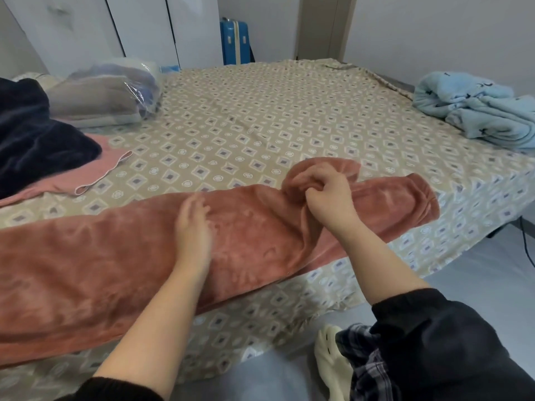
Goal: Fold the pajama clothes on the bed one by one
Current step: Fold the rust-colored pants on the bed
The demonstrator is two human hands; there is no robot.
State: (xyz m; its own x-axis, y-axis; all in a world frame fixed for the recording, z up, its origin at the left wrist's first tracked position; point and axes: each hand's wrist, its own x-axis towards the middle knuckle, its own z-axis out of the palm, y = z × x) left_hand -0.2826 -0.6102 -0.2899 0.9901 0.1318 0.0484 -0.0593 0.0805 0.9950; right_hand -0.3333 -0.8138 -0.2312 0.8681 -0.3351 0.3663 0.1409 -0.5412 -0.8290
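Patterned bed [260, 111] — my flat left hand [192, 227] pinned the rust pants [86, 270], right hand [327, 195] pinched a cuff [347, 169]; legs needed matching.

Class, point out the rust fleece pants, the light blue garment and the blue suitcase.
rust fleece pants [101, 256]: head view, the broad left part.
light blue garment [477, 108]: head view, middle of the bundle.
blue suitcase [231, 53]: head view, its front face.

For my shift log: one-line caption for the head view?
Left hand flat on rust fleece pants on the bed, right hand pinching a bunched fold.
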